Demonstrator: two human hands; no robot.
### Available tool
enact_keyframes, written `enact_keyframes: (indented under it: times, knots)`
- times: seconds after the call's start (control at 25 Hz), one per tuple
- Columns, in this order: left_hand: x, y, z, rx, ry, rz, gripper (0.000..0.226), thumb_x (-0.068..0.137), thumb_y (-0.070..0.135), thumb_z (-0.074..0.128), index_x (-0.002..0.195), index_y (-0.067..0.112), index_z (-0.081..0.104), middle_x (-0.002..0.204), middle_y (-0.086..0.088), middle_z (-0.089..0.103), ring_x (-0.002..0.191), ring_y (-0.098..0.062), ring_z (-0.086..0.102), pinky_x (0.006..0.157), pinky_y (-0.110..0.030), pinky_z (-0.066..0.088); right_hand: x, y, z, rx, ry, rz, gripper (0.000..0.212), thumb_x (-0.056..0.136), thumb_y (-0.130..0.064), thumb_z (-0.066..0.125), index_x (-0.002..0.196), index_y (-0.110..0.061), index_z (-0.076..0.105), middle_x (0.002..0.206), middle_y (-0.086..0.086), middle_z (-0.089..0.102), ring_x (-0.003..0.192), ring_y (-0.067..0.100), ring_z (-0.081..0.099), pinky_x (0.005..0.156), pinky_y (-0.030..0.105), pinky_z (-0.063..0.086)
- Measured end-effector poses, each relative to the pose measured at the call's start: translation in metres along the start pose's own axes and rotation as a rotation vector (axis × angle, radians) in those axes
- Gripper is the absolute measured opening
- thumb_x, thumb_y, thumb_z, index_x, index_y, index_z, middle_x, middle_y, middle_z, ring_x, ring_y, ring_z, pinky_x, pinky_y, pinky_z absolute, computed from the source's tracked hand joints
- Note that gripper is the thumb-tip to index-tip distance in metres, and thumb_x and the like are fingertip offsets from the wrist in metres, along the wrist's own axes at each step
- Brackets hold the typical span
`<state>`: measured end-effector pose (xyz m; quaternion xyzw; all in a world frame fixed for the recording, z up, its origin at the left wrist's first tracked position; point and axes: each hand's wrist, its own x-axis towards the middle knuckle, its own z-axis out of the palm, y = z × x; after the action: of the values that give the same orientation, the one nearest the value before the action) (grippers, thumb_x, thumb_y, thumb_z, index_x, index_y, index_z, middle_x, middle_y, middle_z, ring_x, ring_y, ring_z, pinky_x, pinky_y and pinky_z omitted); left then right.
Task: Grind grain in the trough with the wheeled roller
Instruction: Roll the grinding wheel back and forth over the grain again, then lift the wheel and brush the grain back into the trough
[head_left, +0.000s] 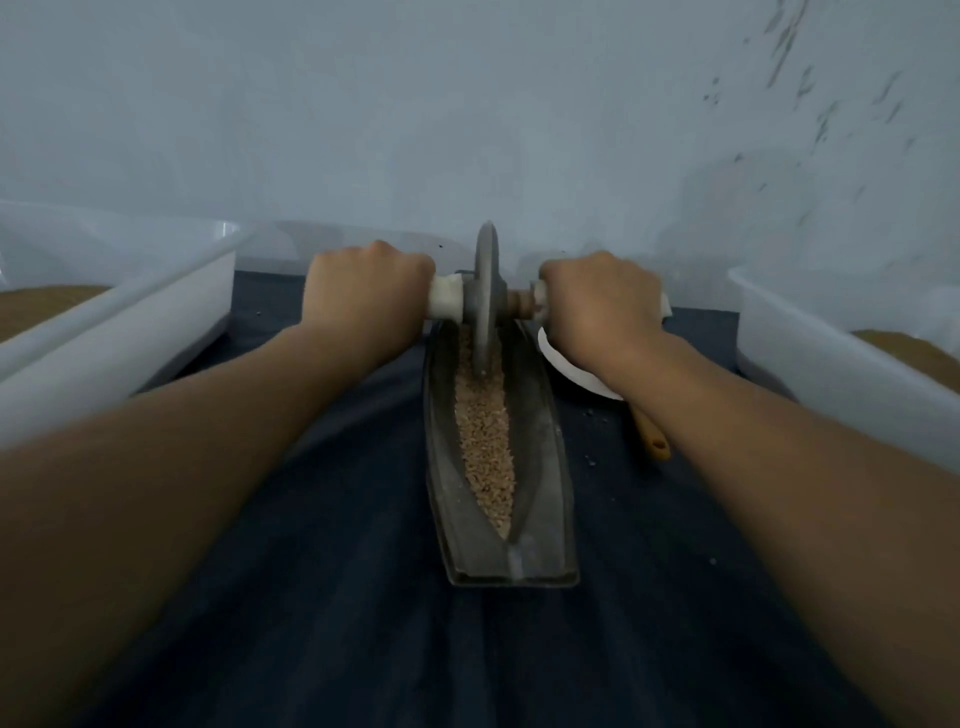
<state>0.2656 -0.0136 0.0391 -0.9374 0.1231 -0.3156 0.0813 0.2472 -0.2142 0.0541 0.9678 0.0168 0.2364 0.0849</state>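
Head view, swept left to right. Well left of the grip: white bin, brown contents showing at its far-left edge. Then left hand, knuckles up, fingers clenched round the white-wrapped left handle of the wheeled roller. Between the two fists: grey wheel, upright, rim sunk into the grain at the far end of the trough. Below the grip and running back toward the camera: long, narrow, boat-shaped dark metal trough, lying on dark blue cloth, pale grain filling its central groove from the wheel almost to the near tip. Just right of the wheel: short brown stretch of axle, then right hand, likewise clenched round the right handle, most of that handle hidden inside the fist. Under the right wrist: white dish, partly covered by the arm. Just nearer than the dish, poking out from beneath the forearm: wooden stick, its other end hidden. Well right of the grip: second white bin, brown contents at its right edge. Behind everything: pale wall.
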Motion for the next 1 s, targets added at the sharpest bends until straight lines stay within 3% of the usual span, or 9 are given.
enact_keyframes:
  times: [0.12,0.28,0.36,0.48,0.56,0.64,0.8,0.92,1.0]
  knots:
    - [-0.032,-0.003,-0.009,-0.023,0.044,0.046,0.013,0.082,0.024,0.064,0.081,0.020,0.051,0.069,-0.004,0.056,0.063,-0.033,0.060,0.050,-0.029,0.028,-0.034,0.006,-0.008,-0.008,0.049,-0.071,0.015,0.086,-0.019,0.067,0.086,-0.027,0.054,0.081,0.002,0.061,0.065,0.024,0.049,0.052,0.027,0.027]
    - [-0.085,-0.013,-0.042,-0.017,0.187,0.191,0.031,0.061,0.018,0.065,0.067,0.022,0.035,0.049,0.005,0.036,0.038,-0.022,0.028,0.051,-0.019,0.007,-0.094,0.022,-0.030,-0.056,0.185,-0.189,0.042,0.056,-0.029,0.079,0.068,-0.030,0.039,0.050,-0.013,0.023,0.040,0.008,0.017,0.045,0.016,0.011]
    - [-0.089,-0.013,-0.043,-0.023,0.152,0.180,0.031,0.062,0.017,0.065,0.067,0.022,0.036,0.048,0.004,0.035,0.041,-0.019,0.023,0.051,-0.019,0.008,-0.095,0.022,-0.032,-0.069,0.145,-0.205,0.049,0.053,-0.029,0.081,0.066,-0.032,0.034,0.048,-0.014,0.024,0.037,0.012,0.024,0.045,0.014,0.014]
    - [-0.067,-0.004,-0.019,-0.006,0.115,0.056,0.025,0.074,0.017,0.066,0.071,0.021,0.042,0.056,0.001,0.038,0.047,-0.022,0.030,0.048,-0.025,0.012,-0.062,0.012,-0.010,-0.097,0.146,-0.152,0.029,0.074,-0.024,0.075,0.073,-0.030,0.046,0.056,-0.009,0.039,0.049,0.021,0.043,0.045,0.022,0.022]
    - [-0.044,0.000,-0.001,-0.022,0.120,-0.010,0.019,0.083,0.017,0.061,0.075,0.021,0.044,0.061,0.000,0.040,0.051,-0.024,0.036,0.049,-0.029,0.020,-0.028,0.005,0.002,-0.069,0.177,-0.090,0.012,0.084,-0.016,0.065,0.085,-0.026,0.058,0.066,-0.003,0.047,0.059,0.025,0.044,0.049,0.026,0.021]
    - [-0.030,-0.001,0.010,-0.065,0.121,-0.056,0.018,0.085,0.017,0.061,0.078,0.022,0.046,0.062,-0.001,0.038,0.050,-0.023,0.036,0.049,-0.030,0.023,-0.007,0.002,0.008,-0.073,0.206,-0.068,0.012,0.084,-0.011,0.061,0.085,-0.022,0.058,0.069,0.001,0.055,0.061,0.028,0.043,0.055,0.030,0.023]
    - [-0.031,-0.002,0.023,-0.089,0.179,-0.087,0.027,0.080,0.018,0.066,0.074,0.022,0.040,0.057,0.001,0.035,0.044,-0.016,0.017,0.047,-0.024,0.012,-0.006,0.006,0.016,-0.048,0.337,-0.119,0.022,0.077,-0.010,0.064,0.074,-0.025,0.048,0.055,-0.007,0.041,0.056,0.025,0.038,0.068,0.034,0.023]
    - [-0.031,-0.003,0.023,-0.103,0.163,-0.107,0.025,0.081,0.021,0.064,0.073,0.024,0.041,0.058,0.001,0.039,0.045,-0.018,0.024,0.048,-0.024,0.013,-0.008,0.009,-0.001,0.036,0.151,-0.204,0.016,0.079,-0.019,0.063,0.084,-0.030,0.051,0.065,-0.009,0.050,0.068,0.022,0.049,0.077,0.037,0.026]
    - [-0.031,-0.002,0.023,-0.150,0.142,-0.139,0.022,0.082,0.023,0.064,0.073,0.025,0.044,0.059,0.004,0.040,0.048,-0.019,0.031,0.048,-0.024,0.016,-0.010,0.013,-0.024,0.202,-0.033,-0.269,0.032,0.078,-0.020,0.064,0.102,-0.037,0.053,0.088,-0.013,0.058,0.087,0.017,0.056,0.090,0.040,0.032]
